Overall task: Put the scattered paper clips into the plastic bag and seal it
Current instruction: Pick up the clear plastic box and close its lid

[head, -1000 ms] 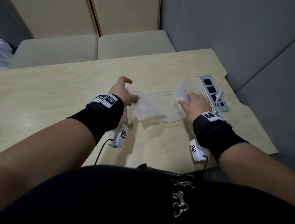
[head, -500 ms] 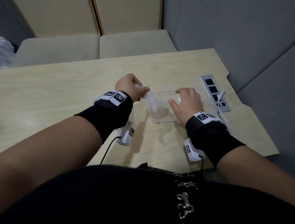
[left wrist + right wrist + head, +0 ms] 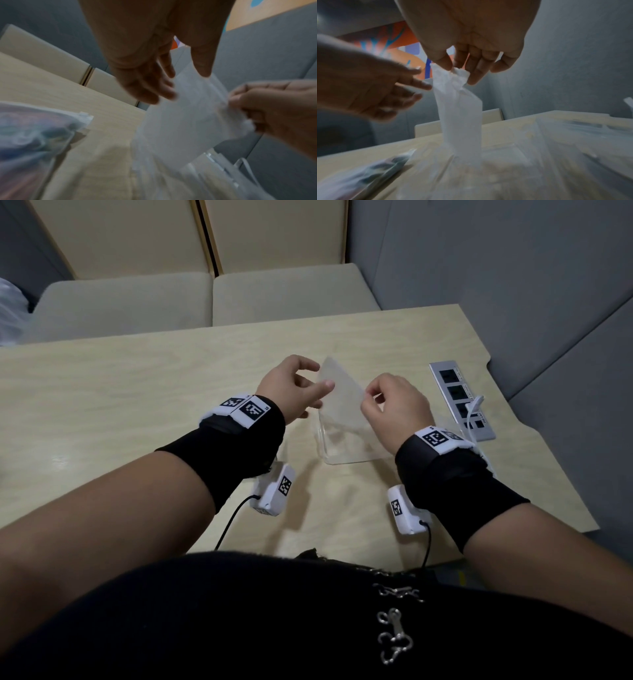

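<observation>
I hold a frosted plastic bag (image 3: 339, 397) up over the table between both hands. My right hand (image 3: 368, 400) pinches its crumpled corner (image 3: 453, 77) between thumb and forefinger. My left hand (image 3: 320, 390) holds the opposite edge, with the thumb (image 3: 202, 67) in front of the bag (image 3: 185, 119) and the fingers (image 3: 164, 93) behind. The bag's lower end hangs into a clear plastic box (image 3: 342, 461) on the table. A second clear bag (image 3: 34, 132) with blurred coloured contents lies on the table at the left, also at the lower left (image 3: 368, 175) of the right wrist view. No loose paper clips can be made out.
A silver socket panel (image 3: 457, 392) with a white cable (image 3: 476, 405) plugged in is set into the table (image 3: 137, 405) at the right. Beige bench seats (image 3: 205, 296) run behind the table. Grey padded walls close off the right side.
The bag has been lifted off the clear box and spread upright. My right hand left the box and took the bag's corner. My left hand rose with the other edge.
</observation>
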The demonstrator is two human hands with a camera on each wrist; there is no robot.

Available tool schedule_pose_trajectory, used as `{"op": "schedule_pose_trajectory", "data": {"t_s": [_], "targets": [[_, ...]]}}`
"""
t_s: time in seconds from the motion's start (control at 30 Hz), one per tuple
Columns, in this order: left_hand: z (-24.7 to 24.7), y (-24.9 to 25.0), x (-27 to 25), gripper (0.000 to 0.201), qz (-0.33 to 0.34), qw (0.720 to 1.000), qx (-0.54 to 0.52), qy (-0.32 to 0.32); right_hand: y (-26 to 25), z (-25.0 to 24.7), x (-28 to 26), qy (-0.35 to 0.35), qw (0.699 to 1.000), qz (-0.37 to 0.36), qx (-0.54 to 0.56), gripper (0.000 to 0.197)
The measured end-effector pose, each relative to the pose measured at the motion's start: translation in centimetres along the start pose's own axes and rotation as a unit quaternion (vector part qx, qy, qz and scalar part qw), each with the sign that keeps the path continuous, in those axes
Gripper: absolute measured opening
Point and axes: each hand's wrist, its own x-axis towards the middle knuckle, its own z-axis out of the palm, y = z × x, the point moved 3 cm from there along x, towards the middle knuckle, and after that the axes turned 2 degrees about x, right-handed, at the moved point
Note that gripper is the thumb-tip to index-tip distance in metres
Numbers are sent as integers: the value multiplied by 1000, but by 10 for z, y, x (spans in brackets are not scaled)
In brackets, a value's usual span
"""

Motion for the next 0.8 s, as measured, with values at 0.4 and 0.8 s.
{"op": "schedule_pose_trajectory", "data": {"t_s": [0.4,0.8], "targets": [[2,4,13,12,85,992,89,-1,8,-14,7,93,984,-33,148,16],[11,-14,22,10,-15,998,-58,-4,40,26,-3,-158,952,183,186,7]]}}
